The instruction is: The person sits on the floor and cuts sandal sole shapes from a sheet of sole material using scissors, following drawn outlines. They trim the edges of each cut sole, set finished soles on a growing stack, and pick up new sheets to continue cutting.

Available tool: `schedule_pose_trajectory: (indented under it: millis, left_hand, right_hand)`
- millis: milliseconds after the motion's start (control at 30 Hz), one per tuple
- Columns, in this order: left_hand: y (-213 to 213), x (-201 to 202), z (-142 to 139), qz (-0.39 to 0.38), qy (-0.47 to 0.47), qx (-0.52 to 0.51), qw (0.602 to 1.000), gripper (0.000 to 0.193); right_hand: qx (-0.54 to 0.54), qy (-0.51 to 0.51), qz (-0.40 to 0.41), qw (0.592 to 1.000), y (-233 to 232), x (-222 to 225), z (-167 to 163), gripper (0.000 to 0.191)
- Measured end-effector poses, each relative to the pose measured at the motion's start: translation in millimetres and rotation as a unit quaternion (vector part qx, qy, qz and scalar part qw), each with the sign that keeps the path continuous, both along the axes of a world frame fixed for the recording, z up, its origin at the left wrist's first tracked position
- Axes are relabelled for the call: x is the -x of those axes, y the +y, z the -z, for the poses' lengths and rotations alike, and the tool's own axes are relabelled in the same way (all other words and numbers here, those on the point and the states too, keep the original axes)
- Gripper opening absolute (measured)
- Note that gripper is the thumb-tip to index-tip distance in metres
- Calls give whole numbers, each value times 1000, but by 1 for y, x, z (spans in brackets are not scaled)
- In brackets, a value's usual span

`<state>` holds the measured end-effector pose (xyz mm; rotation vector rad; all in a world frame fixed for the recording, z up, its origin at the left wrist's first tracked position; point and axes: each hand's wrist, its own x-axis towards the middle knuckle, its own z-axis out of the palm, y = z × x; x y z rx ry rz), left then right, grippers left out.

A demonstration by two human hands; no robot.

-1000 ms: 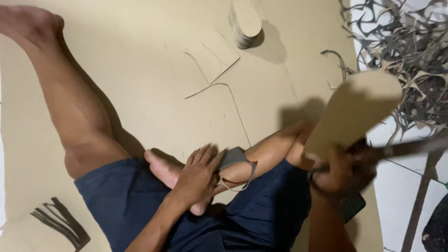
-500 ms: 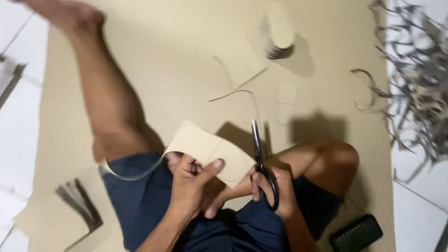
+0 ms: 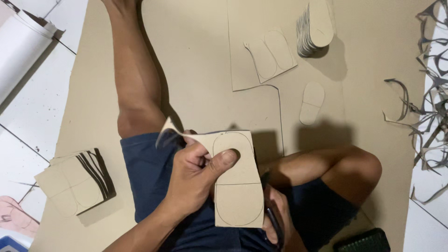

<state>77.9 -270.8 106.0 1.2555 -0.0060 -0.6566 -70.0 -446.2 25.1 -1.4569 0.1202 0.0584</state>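
Observation:
My left hand (image 3: pixel 196 179) grips a tan cardboard piece (image 3: pixel 238 193) with a sole outline drawn on it, thumb pressed on its face, over my lap. My right hand (image 3: pixel 275 212) is mostly hidden behind that piece and holds dark scissors (image 3: pixel 273 224) at its right edge. I sit on a big cardboard sheet (image 3: pixel 196 70) with my left leg stretched out and my right knee (image 3: pixel 359 165) bent.
A stack of cut soles (image 3: pixel 315 28) stands at the top right, one loose sole (image 3: pixel 311 102) lies below it, and a marked offcut (image 3: pixel 270 53) is beside it. Cardboard scraps (image 3: pixel 431 102) pile at the right. More marked pieces (image 3: pixel 77 182) lie left; a white roll (image 3: pixel 21 44) upper left; a dark object (image 3: pixel 366 241) bottom right.
My view has shifted and come closer. The cardboard piece has been turned upright in my left hand, and the scissors have dropped from its top edge to its lower right side.

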Motion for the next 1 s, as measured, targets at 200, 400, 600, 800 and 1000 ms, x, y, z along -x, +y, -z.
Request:
schedule_pose_trajectory:
  millis: [200,400,600,800,1000]
  left_hand:
    - [4,18,-3,28,-303,-145,942,19]
    - [8,24,-5,37,-152,-52,986,27]
    - [8,24,-3,42,-161,-64,984,25]
    - [8,23,-4,36,-139,-35,989,21]
    - [7,23,-10,90,-134,-10,987,23]
  right_hand:
    - [182,-5,-18,983,5,-10,-26,45]
    - [60,29,42,997,15,-13,-38,35]
    - [79,5,65,995,13,-4,-21,27]
    - [44,-42,92,994,15,3,-16,47]
    - [-4,0,38,999,7,-1,-23,63]
